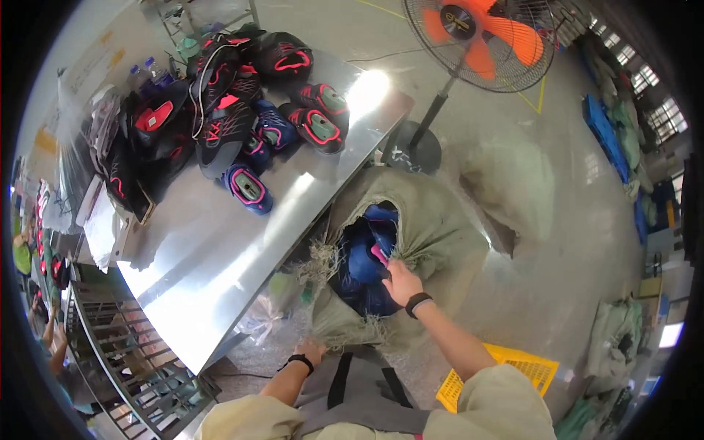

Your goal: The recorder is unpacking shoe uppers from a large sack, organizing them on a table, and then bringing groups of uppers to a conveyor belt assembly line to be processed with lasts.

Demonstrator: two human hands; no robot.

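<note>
A large beige woven sack (444, 242) with a frayed rim stands on the floor in front of me. Its mouth gapes, and dark blue shoe pieces (363, 268) with pink trim fill it. My right hand (402, 284), a dark band on its wrist, reaches over the right side of the opening. Its fingers are closed on a blue shoe upper with a pink edge (379, 254). My left hand (312, 350), also with a dark wristband, is at the sack's near left rim, fingers curled against the cloth and partly hidden.
Left of the sack stands a shiny metal table (220, 242) piled with black-red shoe uppers (220, 125) and blue ones (248, 189). An orange-bladed fan (480, 37) is beyond. A yellow crate (524, 367) sits by my right elbow, a slatted metal rack (132, 352) at lower left.
</note>
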